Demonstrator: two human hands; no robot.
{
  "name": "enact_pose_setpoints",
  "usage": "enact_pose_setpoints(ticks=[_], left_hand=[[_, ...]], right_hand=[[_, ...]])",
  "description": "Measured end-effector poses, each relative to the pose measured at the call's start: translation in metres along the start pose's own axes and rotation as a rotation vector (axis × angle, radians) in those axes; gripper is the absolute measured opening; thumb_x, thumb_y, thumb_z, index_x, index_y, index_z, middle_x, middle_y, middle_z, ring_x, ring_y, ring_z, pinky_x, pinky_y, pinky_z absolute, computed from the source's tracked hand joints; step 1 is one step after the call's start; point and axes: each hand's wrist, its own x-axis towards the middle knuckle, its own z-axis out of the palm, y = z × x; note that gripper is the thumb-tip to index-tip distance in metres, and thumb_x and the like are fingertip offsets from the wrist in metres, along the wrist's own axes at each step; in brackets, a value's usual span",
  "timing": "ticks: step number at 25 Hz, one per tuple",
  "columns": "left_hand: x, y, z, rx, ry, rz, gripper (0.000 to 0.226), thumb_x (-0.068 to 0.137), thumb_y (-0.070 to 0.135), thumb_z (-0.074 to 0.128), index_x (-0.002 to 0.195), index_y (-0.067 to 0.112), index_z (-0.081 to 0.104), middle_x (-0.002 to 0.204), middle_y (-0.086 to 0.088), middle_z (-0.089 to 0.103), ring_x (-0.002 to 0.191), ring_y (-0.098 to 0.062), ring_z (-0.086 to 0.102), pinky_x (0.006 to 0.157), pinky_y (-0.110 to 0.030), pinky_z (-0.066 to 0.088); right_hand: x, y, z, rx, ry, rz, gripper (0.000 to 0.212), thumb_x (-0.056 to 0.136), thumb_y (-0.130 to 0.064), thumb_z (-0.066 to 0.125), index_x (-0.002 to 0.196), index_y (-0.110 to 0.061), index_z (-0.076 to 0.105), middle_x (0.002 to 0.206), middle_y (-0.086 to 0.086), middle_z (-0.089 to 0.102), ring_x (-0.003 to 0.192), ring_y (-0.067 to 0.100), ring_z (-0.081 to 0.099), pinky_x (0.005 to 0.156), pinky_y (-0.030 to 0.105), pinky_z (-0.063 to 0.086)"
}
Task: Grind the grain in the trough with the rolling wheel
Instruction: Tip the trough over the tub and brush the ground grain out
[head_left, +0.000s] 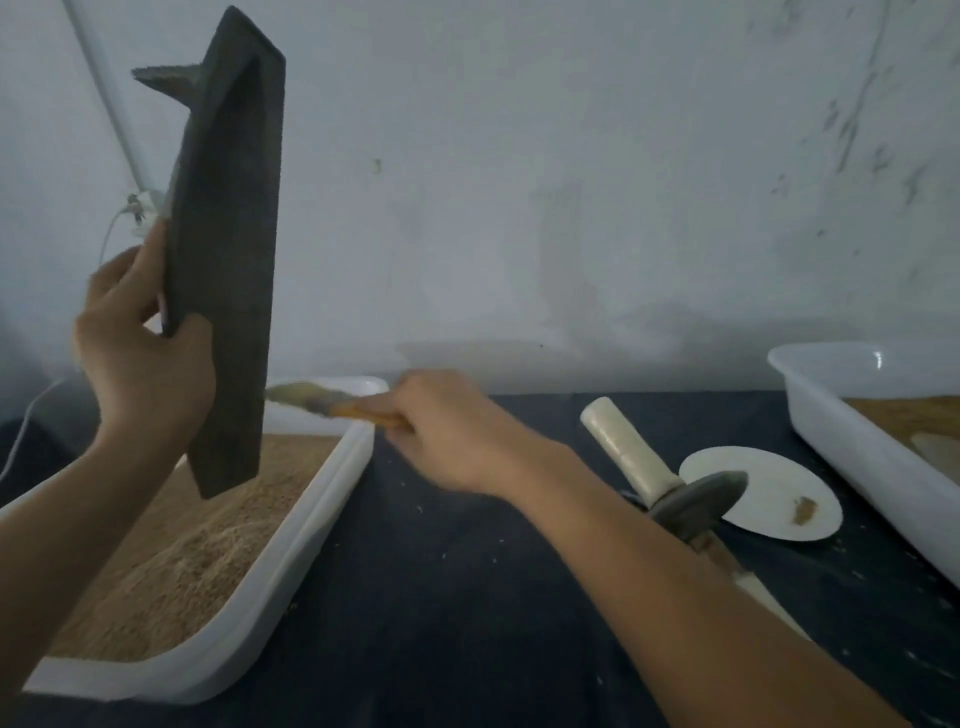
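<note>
Dark tabletop (441, 597) lies open between tub (291, 545) and rolling wheel (696, 501).

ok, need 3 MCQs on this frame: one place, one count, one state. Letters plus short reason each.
1. Where does the rolling wheel lie?
A. in the left tub
B. on the dark table by the white plate
C. in the left hand

2. How many white tubs show?
A. one
B. two
C. three

3. How is the trough held?
A. flat on the table
B. upended over the left tub
C. lying in the right tub

Key: 1 B, the wheel rests beside the plate. 2 B, left tub and right tub. 3 B, the left hand grips it upright; the right hand holds a brush.
</note>
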Motion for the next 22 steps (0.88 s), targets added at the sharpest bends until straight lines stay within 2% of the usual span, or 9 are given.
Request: enact_pose_setpoints(ticks=[2,4,6,8,12,14,17,20,22], left_hand=[[0.000,0.031,0.002,-0.168,-0.033,-0.020,0.069,0.079,-0.001,0.051,0.132,0.043,0.052,0.125,0.020,0.058,0.108,-0.009,0.061,0.085,-0.035,0.056],[0.000,0.059,-0.001,-0.345,-0.101,-0.129,0.067,0.076,0.000,0.046,0.123,0.046,0.059,0.114,0.014,0.067,0.101,-0.016,0.066,0.076,-0.044,0.058],[-0.005,0.078,0.000,-0.519,-0.158,-0.360,0.064,0.077,0.000,0.045,0.120,0.044,0.062,0.108,0.010,0.070,0.092,-0.023,0.070,0.069,-0.049,0.058],[-0.027,0.090,0.010,-0.628,-0.265,-0.505,0.064,0.077,-0.008,0.041,0.119,0.035,0.066,0.104,0.002,0.072,0.087,-0.025,0.070,0.066,-0.040,0.058],[-0.104,0.084,0.036,-0.682,-0.498,-0.777,0.068,0.077,-0.016,0.036,0.117,0.029,0.067,0.096,-0.010,0.073,0.074,-0.026,0.071,0.056,-0.033,0.055],[-0.138,0.071,0.045,-0.670,-0.605,-0.916,0.066,0.076,-0.015,0.038,0.114,0.030,0.069,0.097,-0.014,0.072,0.073,-0.030,0.071,0.055,-0.037,0.055],[-0.179,0.047,0.055,-0.642,-0.733,-1.121,0.066,0.068,-0.012,0.046,0.106,0.035,0.072,0.101,-0.016,0.071,0.079,-0.036,0.070,0.058,-0.044,0.055],[-0.207,0.033,0.062,-0.583,-0.795,-1.252,0.070,0.058,-0.007,0.052,0.108,0.039,0.071,0.112,-0.015,0.068,0.094,-0.043,0.065,0.068,-0.051,0.055],[-0.216,0.031,0.065,-0.587,-0.812,-1.283,0.072,0.057,-0.007,0.052,0.110,0.037,0.070,0.111,-0.014,0.068,0.094,-0.043,0.065,0.072,-0.052,0.054]], right_hand=[[-0.029,0.019,-0.050,-0.020,0.238,0.093,0.046,0.093,-0.009,0.050,0.127,-0.040,0.058,0.085,-0.006,0.058,0.072,0.014,0.059,0.062,0.022,0.044],[-0.067,0.046,-0.099,-0.058,0.470,0.227,0.041,0.089,-0.014,0.057,0.111,-0.048,0.065,0.089,-0.012,0.067,0.071,0.013,0.063,0.060,0.016,0.046],[-0.113,0.073,-0.139,-0.154,0.637,0.381,0.037,0.086,-0.024,0.060,0.099,-0.059,0.061,0.086,-0.020,0.067,0.068,0.014,0.063,0.064,0.025,0.051],[-0.158,0.091,-0.155,-0.196,0.714,0.525,0.035,0.087,-0.028,0.059,0.101,-0.060,0.060,0.088,-0.022,0.065,0.070,0.017,0.062,0.067,0.037,0.053],[-0.220,0.106,-0.132,-0.200,0.696,0.697,0.025,0.087,-0.032,0.057,0.108,-0.043,0.066,0.087,-0.010,0.067,0.070,0.023,0.061,0.071,0.044,0.053],[-0.239,0.110,-0.119,-0.252,0.627,0.732,0.025,0.089,-0.029,0.057,0.104,-0.047,0.065,0.074,-0.013,0.064,0.061,0.012,0.059,0.057,0.034,0.050],[-0.258,0.126,-0.099,-0.398,0.520,0.766,0.028,0.090,-0.023,0.055,0.112,-0.036,0.067,0.071,-0.011,0.062,0.050,0.007,0.052,0.043,0.021,0.031],[-0.257,0.139,-0.076,-0.432,0.388,0.838,0.025,0.091,-0.015,0.058,0.114,-0.017,0.065,0.086,0.000,0.060,0.062,0.009,0.052,0.054,0.022,0.040],[-0.249,0.141,-0.065,-0.489,0.365,0.842,0.018,0.092,-0.018,0.057,0.108,-0.014,0.063,0.098,0.004,0.060,0.074,0.015,0.056,0.067,0.030,0.050]])
